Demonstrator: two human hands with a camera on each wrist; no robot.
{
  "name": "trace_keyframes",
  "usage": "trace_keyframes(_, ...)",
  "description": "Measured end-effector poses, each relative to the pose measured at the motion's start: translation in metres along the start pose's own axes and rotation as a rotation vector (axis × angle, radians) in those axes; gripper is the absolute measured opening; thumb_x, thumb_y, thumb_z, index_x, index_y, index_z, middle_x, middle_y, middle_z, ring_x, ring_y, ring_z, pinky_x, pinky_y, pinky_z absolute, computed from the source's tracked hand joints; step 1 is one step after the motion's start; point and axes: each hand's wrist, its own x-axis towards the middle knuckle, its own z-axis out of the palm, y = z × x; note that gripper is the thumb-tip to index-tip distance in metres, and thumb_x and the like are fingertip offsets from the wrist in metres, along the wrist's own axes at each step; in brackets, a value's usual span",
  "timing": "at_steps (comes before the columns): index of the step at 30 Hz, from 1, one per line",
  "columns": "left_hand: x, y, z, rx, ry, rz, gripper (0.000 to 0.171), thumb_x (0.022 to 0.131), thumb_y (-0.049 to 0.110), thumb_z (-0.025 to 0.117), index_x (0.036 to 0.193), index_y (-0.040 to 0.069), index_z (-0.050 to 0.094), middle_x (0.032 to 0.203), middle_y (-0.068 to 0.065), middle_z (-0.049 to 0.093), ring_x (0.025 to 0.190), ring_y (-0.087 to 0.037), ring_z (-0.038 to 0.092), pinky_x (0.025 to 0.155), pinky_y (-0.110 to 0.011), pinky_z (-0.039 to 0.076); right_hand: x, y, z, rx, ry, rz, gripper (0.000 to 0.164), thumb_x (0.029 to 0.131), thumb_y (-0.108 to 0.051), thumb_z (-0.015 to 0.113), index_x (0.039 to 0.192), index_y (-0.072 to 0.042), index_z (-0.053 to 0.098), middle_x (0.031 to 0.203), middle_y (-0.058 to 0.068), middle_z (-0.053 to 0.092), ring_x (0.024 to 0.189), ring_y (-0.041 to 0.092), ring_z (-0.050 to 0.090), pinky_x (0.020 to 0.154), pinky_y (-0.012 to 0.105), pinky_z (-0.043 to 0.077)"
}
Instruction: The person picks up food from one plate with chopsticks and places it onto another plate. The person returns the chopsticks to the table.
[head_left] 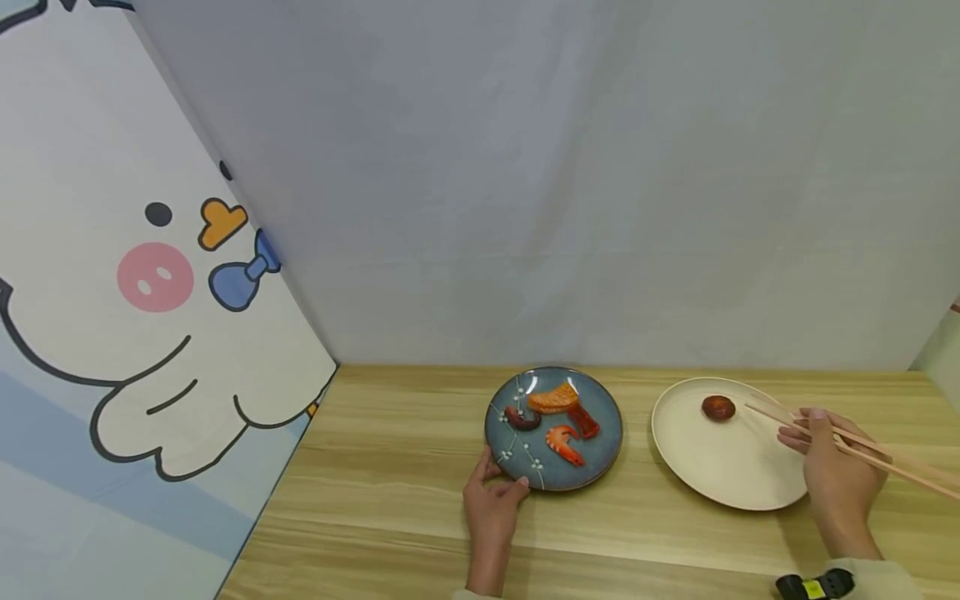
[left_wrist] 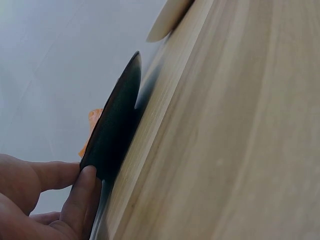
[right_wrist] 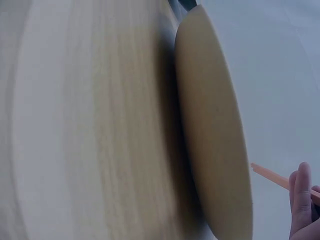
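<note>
At its near-left rim my left hand (head_left: 492, 508) pinches the blue plate (head_left: 609, 425), decorated with white blossoms. On that plate lie an orange, salmon-like slice (head_left: 553, 400), a dark red strip (head_left: 585, 423), a shrimp (head_left: 564, 447) and a dark curled piece (head_left: 522, 419). My right hand (head_left: 840, 467) holds a pair of wooden chopsticks (head_left: 900, 472) over the right side of the cream plate (head_left: 738, 475). Their tips stand just right of a reddish-brown oval piece (head_left: 718, 408), apart from it. From the left wrist view, the blue plate (left_wrist: 117, 120) appears edge-on.
Both plates are on a light wood-grain table (head_left: 390, 483), the cream one right of the blue one. A grey-white cloth wall (head_left: 562, 183) rises behind the table. To the left stands a panel (head_left: 90, 192) with a cartoon figure. A dark band (head_left: 816, 586) circles the right wrist.
</note>
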Motion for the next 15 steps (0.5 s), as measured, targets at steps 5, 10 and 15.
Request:
trace_keyframes(5,0.0,0.001,0.0,-0.013,0.0,0.0,0.082,0.078,-0.016,0.077,0.152,-0.015,0.043,0.12,-0.022,0.057,0.071,-0.009,0.065,0.062,-0.015,0.055,-0.005,-0.005,0.004,-0.024,-0.008,-0.002,0.018,0.105,-0.011,0.063,0.095,-0.014,0.078,0.077,-0.004,0.077,0.059,0.006,0.074,0.062,0.016,0.063)
trace_keyframes(10,-0.001,0.003,-0.001,-0.009,-0.002,-0.002,0.081,0.078,-0.015,0.077,0.152,-0.015,0.044,0.12,-0.023,0.057,0.071,-0.009,0.065,0.062,-0.016,0.055,-0.01,-0.009,0.008,-0.023,-0.009,-0.004,0.018,0.105,-0.012,0.063,0.095,-0.015,0.078,0.075,-0.005,0.077,0.06,0.006,0.074,0.062,0.016,0.063)
trace_keyframes(15,-0.002,0.004,-0.001,-0.005,-0.004,0.004,0.081,0.078,-0.015,0.078,0.152,-0.016,0.043,0.12,-0.024,0.057,0.072,-0.01,0.066,0.062,-0.016,0.056,-0.016,-0.012,0.012,-0.014,-0.018,0.011,0.019,0.105,-0.011,0.063,0.095,-0.014,0.079,0.076,-0.004,0.077,0.061,0.006,0.074,0.062,0.016,0.063)
